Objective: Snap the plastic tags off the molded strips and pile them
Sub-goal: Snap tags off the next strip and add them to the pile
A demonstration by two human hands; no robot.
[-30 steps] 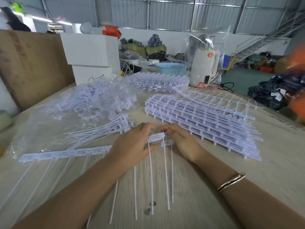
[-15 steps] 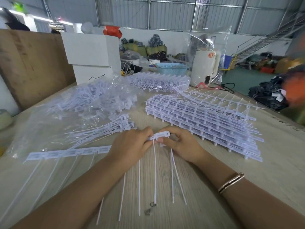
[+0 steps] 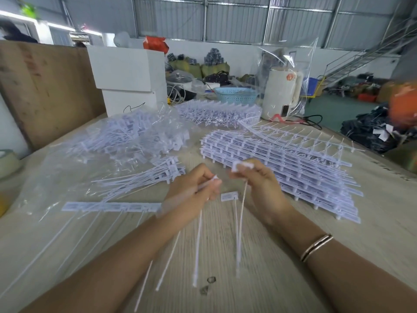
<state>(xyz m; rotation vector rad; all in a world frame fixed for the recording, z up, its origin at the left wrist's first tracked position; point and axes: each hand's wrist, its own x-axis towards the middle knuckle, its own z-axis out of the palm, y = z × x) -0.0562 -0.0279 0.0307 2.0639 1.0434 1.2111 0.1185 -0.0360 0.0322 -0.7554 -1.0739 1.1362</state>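
Above the surface [image 3: 338, 256], the left hand [image 3: 191, 190] pinches one tag's strip end [image 3: 208, 182] in curled fingers; the right hand [image 3: 259, 184] grips a snapped-off tag [image 3: 242, 165] (tail dangling). A loose tag [image 3: 229, 196] lies between them, the molded strips [image 3: 282, 163] stacked at two o'clock.

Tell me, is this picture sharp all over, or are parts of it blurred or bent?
Head view: the left hand and right hand are slightly motion-blurred, as are the tag tails hanging from them; an orange shape at the right edge is smeared beyond recognition; the wide lens bows the table edge and back wall. Light is soft, with glare on the clear plastic bag.
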